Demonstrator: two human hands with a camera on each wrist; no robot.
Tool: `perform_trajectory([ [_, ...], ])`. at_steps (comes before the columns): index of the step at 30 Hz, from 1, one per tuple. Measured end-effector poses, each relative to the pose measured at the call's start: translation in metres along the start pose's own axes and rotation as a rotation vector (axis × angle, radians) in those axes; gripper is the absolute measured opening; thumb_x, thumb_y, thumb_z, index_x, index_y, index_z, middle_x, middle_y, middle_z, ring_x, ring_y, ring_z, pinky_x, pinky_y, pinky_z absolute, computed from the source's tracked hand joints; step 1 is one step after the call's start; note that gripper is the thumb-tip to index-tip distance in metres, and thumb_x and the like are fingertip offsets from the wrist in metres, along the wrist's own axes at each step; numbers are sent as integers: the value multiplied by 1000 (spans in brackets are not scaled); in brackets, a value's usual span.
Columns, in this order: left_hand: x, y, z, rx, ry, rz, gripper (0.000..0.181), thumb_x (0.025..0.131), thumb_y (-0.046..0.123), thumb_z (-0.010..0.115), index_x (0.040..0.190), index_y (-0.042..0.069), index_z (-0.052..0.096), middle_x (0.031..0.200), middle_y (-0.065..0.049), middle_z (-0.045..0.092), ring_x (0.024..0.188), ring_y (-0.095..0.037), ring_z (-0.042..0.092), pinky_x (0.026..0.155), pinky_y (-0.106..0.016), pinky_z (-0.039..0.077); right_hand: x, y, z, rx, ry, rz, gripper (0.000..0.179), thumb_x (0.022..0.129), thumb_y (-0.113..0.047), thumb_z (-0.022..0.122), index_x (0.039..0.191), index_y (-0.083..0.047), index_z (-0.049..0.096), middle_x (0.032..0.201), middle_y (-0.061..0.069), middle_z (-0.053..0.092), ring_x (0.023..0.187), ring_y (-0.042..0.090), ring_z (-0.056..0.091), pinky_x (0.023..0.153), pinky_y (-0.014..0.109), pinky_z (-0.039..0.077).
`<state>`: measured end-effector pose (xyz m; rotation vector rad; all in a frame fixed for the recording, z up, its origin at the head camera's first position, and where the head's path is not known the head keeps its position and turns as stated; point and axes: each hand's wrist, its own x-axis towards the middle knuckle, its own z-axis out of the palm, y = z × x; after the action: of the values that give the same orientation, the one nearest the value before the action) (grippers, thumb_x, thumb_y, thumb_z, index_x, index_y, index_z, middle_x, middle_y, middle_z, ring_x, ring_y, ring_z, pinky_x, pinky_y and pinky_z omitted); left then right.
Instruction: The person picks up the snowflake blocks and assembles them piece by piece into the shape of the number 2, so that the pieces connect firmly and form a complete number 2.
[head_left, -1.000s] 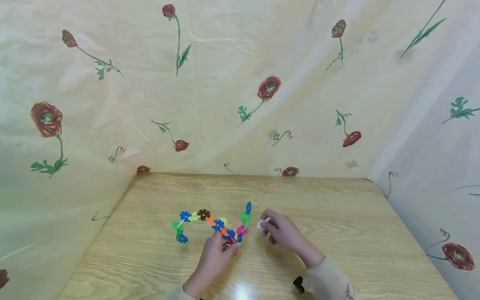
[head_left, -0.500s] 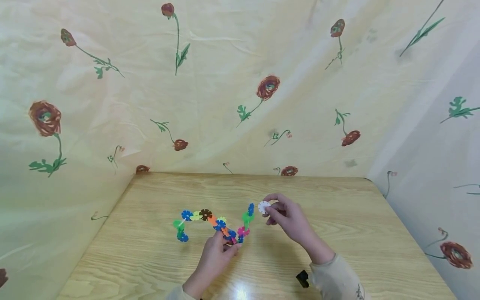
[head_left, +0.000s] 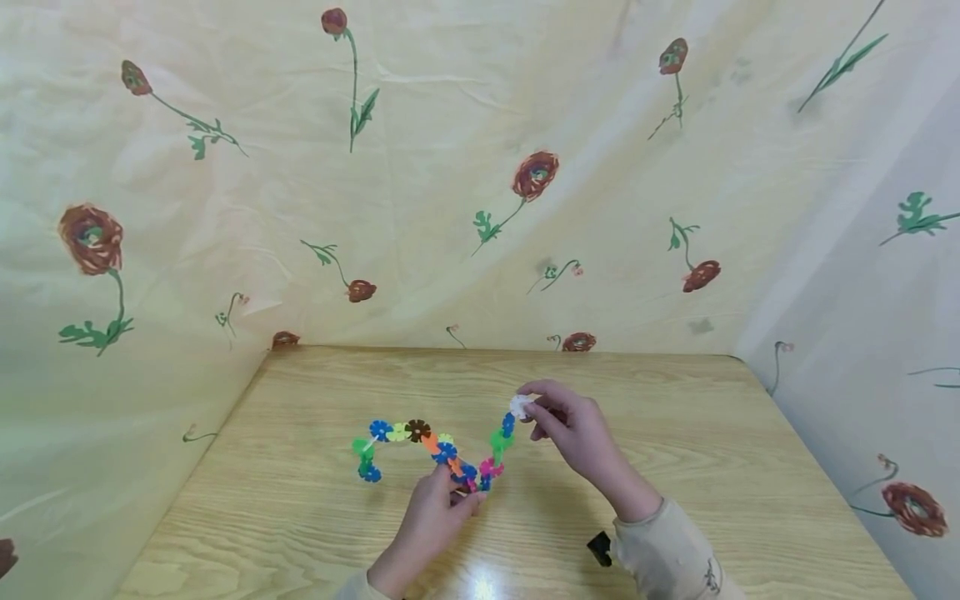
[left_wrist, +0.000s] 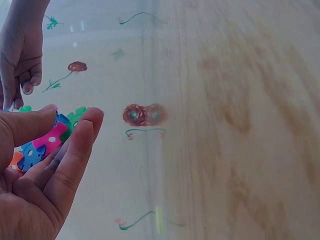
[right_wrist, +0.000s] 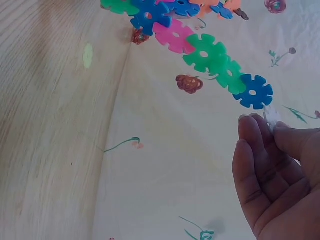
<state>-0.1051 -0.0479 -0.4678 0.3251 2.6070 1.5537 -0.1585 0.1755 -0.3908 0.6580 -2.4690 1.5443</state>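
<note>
A curved chain of flower-shaped interlocking plastic discs (head_left: 446, 452), in blue, green, pink, orange, brown and yellow, is held above the table. My left hand (head_left: 429, 518) pinches its lower middle between thumb and fingers; in the left wrist view, pink and blue discs (left_wrist: 51, 140) show between them. My right hand (head_left: 576, 429) pinches a white notched disc (head_left: 519, 407) at the chain's upper right end. In the right wrist view, the white disc (right_wrist: 271, 118) is edge-on against the rim of the blue end disc (right_wrist: 254, 92); whether their slots interlock I cannot tell.
Below the hands is a wood-grain table (head_left: 300, 533). Flower-printed cloth (head_left: 442, 167) hangs behind it and at both sides. A small black object (head_left: 600, 548) is beside the right sleeve. A pale yellow-green oval (right_wrist: 88, 55) shows on the wood in the right wrist view.
My right hand has risen with the white disc, turned it face-on, then brought it left to the blue end disc. The left hand and the chain have shifted slightly right.
</note>
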Motion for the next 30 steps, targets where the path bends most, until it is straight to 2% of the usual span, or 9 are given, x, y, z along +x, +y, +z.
perform_trajectory([
  [4, 0, -1, 0, -3, -4, -2, 23, 91, 20, 71, 97, 7, 53, 76, 7, 63, 67, -6, 61, 59, -22, 51, 0, 0, 0, -37, 17, -30, 25, 97, -2, 58, 118, -13, 67, 80, 0, 67, 62, 20, 65, 59, 29, 56],
  [11, 1, -1, 0, -7, -17, 10, 22, 91, 22, 71, 96, 9, 54, 76, 8, 62, 67, -6, 58, 57, -23, 48, 0, -1, 3, -53, 33, -45, 24, 97, -4, 58, 117, -15, 67, 80, -1, 68, 59, 9, 62, 58, 29, 55],
  [16, 1, 0, 0, -29, -29, 1, 22, 91, 22, 70, 97, 9, 54, 76, 8, 62, 66, -7, 58, 55, -24, 48, 1, -1, 5, -58, 45, -77, 23, 97, -3, 59, 116, -14, 66, 80, -1, 68, 58, 8, 61, 56, 29, 55],
  [21, 1, 1, 0, -26, -31, -12, 22, 91, 22, 70, 97, 9, 54, 76, 8, 62, 68, -7, 59, 58, -23, 49, 0, 0, 7, -83, 33, -66, 25, 97, -4, 59, 118, -15, 67, 78, -3, 66, 58, 7, 61, 55, 28, 54],
  [26, -1, 0, 1, -32, -27, -23, 27, 91, 24, 71, 96, 6, 53, 74, 6, 62, 65, -8, 58, 56, -24, 48, -3, 3, 9, -107, 21, -93, 31, 96, -1, 59, 124, -10, 67, 86, 5, 71, 61, 10, 63, 58, 26, 54],
  [30, -1, -1, 1, -35, -25, -4, 26, 92, 24, 70, 97, 6, 52, 74, 6, 62, 65, -8, 58, 55, -24, 47, -5, 5, 11, -126, 16, -150, 38, 93, -6, 66, 131, -10, 63, 92, 3, 71, 63, 8, 63, 56, 26, 53],
])
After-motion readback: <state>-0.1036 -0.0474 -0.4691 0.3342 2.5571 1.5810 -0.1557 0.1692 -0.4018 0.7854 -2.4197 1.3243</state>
